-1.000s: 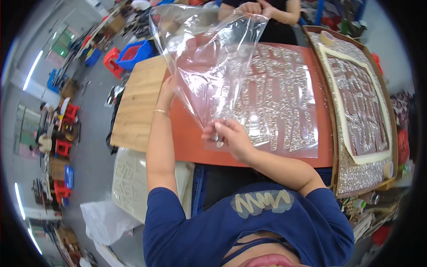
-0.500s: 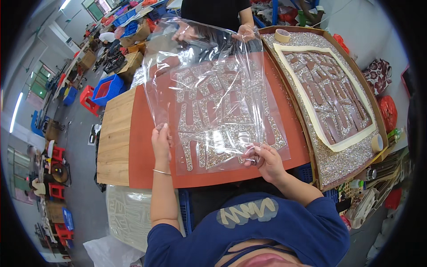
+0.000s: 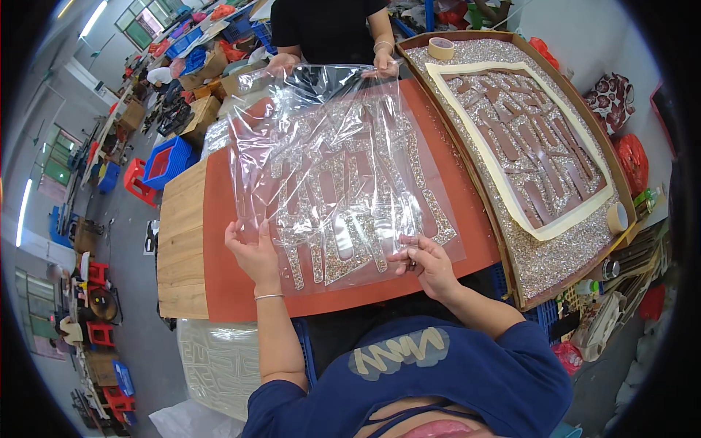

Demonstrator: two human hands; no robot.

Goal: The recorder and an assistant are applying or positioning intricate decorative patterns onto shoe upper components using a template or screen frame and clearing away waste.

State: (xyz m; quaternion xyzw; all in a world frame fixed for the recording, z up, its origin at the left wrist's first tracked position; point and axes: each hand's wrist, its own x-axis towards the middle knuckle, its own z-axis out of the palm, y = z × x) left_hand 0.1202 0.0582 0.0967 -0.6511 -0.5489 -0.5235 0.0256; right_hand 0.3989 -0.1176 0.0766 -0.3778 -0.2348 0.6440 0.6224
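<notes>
A clear plastic film stretches between me and a co-worker across the table. By its near left corner, my left hand grips the film, fingers pointing away from me. My right hand pinches the near right part between thumb and fingers. Beneath lies a clear sheet bearing glittery rhinestone shapes, on a reddish-brown mat. Glare and creases in the film blur part of the pattern. At the far edge, the co-worker's hands hold the film's other end.
Right of the mat stands a shallow tray of loose glittering stones with a cream-framed stencil in it. Two tape rolls lie there. A wooden board is at left; a pale patterned sheet sits lower.
The film has come down lower and flatter over the rhinestone sheet. My left hand has shifted left and nearer to me. The co-worker's hands have moved left and lower.
</notes>
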